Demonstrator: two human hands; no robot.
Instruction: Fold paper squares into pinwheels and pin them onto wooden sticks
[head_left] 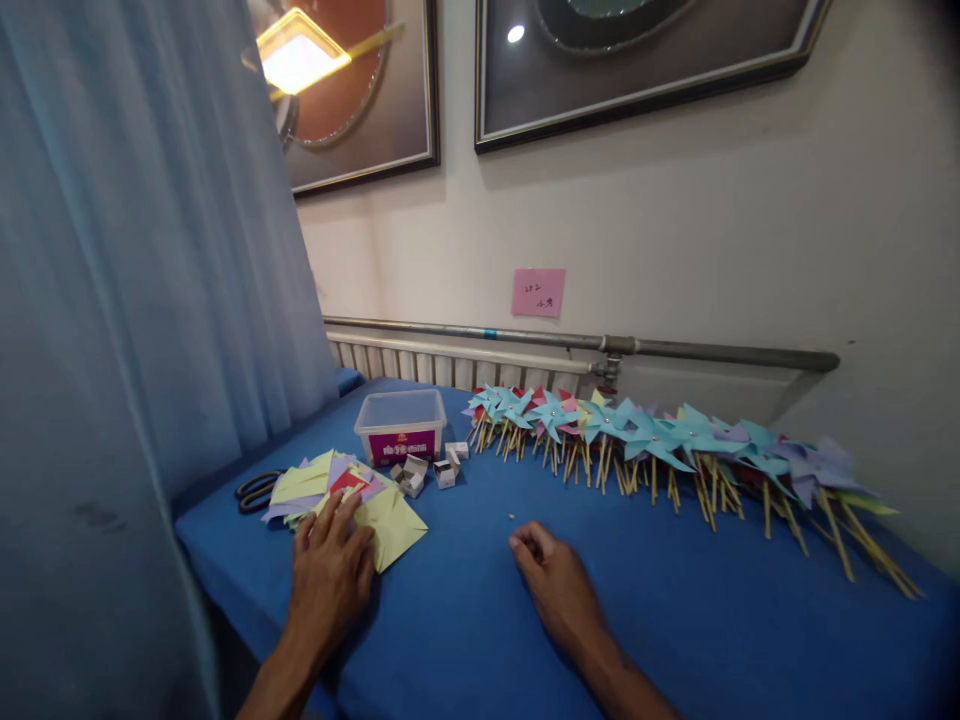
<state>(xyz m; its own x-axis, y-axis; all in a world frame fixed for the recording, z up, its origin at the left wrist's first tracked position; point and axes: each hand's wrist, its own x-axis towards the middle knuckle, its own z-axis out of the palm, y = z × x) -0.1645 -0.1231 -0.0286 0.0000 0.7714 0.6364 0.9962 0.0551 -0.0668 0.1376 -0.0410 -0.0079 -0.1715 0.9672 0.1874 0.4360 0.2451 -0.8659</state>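
My left hand [334, 560] rests on a loose pile of coloured paper squares [304, 485], fingers stretched over the sheets. A creased yellow-green square [390, 525] sticks out to the right of its fingertips. On the blue tablecloth, my right hand [555, 585] is curled with thumb and fingers together; anything inside it is hidden. Just beyond its fingertips lies a tiny pale bit [511, 516], apart from the hand. Black-handled scissors [259, 490] lie left of the pile, partly under the paper.
A clear plastic tub [401, 410] with a purple label stands behind small opened white boxes [411, 476]. Paper pinwheels [652, 435] on sticks lie in a long row along the wall. A blue curtain [150, 250] hangs at left; a pipe [465, 333] runs above the radiator.
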